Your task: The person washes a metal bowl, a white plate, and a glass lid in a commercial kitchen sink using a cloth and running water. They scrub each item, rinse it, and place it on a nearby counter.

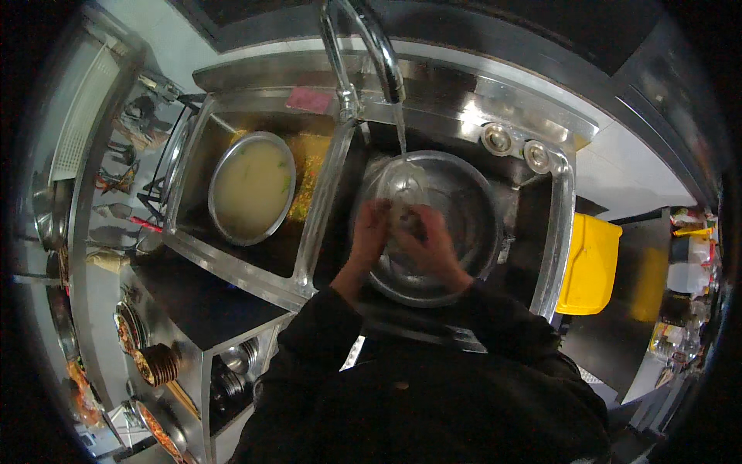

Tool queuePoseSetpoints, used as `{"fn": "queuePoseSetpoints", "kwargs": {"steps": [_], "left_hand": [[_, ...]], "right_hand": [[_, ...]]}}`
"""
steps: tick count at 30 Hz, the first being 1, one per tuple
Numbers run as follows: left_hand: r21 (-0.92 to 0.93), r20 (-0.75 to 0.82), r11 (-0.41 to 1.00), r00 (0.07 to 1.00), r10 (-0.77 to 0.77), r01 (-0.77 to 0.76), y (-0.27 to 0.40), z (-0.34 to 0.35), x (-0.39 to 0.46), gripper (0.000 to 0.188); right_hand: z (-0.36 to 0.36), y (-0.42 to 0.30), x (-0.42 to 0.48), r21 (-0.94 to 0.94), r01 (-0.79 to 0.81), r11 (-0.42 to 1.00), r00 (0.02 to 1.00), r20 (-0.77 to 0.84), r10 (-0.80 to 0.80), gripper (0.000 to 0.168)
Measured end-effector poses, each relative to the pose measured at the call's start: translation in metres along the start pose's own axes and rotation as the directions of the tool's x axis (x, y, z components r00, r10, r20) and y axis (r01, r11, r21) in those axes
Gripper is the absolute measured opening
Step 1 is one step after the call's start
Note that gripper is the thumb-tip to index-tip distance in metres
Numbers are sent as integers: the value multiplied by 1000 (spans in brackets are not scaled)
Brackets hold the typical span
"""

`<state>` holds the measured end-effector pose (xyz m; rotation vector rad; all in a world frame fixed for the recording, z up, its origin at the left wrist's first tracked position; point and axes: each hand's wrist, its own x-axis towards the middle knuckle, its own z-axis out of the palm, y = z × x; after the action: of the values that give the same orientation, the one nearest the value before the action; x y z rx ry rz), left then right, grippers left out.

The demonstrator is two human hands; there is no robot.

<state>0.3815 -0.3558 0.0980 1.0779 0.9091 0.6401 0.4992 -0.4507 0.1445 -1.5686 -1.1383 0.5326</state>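
Water runs from a chrome faucet (394, 87) into the right basin of a steel double sink. Beneath the stream is a large round metal basin (475, 191). Over its left part, my left hand (372, 223) and my right hand (426, 235) are close together on a clear, blurred vessel, perhaps a glass or plastic bowl (404, 180). The water falls onto this vessel. Both hands have bent fingers at its near edge; motion blur hides the exact grip.
An oval metal bowl of cloudy liquid (252, 185) stands in the left sink basin. A pink cloth (310, 100) lies on the rear rim. Two round metal strainers (497, 140) sit at the back right. A yellow bin (588, 264) stands right of the sink.
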Motion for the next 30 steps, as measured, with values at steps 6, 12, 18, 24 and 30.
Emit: {"fn": "queuePoseSetpoints", "kwargs": {"steps": [6, 12, 18, 24, 30], "left_hand": [[16, 47, 985, 984, -171, 171, 44, 23, -26, 25], [-152, 2, 988, 1000, -18, 18, 53, 27, -27, 25], [-232, -44, 973, 999, -23, 12, 43, 18, -4, 25], [-158, 18, 979, 992, -127, 128, 34, 19, -10, 27], [39, 50, 998, 998, -41, 39, 45, 14, -11, 27]], "right_hand": [[27, 85, 89, -519, 98, 849, 955, -191, -227, 39], [-1, 104, 89, -282, -312, 907, 888, -427, 172, 37], [-4, 43, 41, -190, 65, 980, 997, 61, -54, 32], [-58, 27, 32, -451, 87, 888, 944, 321, 70, 33], [-56, 24, 60, -618, 215, 756, 902, 423, 89, 29]]}}
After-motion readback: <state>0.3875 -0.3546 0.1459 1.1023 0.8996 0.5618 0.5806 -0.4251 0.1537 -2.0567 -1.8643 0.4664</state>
